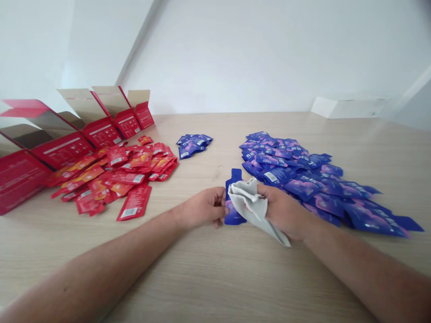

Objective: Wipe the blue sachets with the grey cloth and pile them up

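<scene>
A pale wooden table (215,287) fills the view, with a white wall behind it. Seen from the person's seat at 6 o'clock, a row of open red cartons (63,148) stands at 10 o'clock, and a loose heap of red sachets (114,175) lies in front of them. A large spread of blue sachets (296,172) covers the table from 2 to 3 o'clock, a small cluster of blue sachets (193,146) lies at 12 o'clock, and a white carton (348,107) sits on the far edge at 1 o'clock.

At the centre, the left hand (202,208) and right hand (284,211) meet over one blue sachet (234,217). The left fingers (220,202) are curled closed, pinching the sachet's left edge. The right fingers are closed around a grey cloth (249,206), which is pressed over the sachet's middle, its top end showing at 12 o'clock.
</scene>
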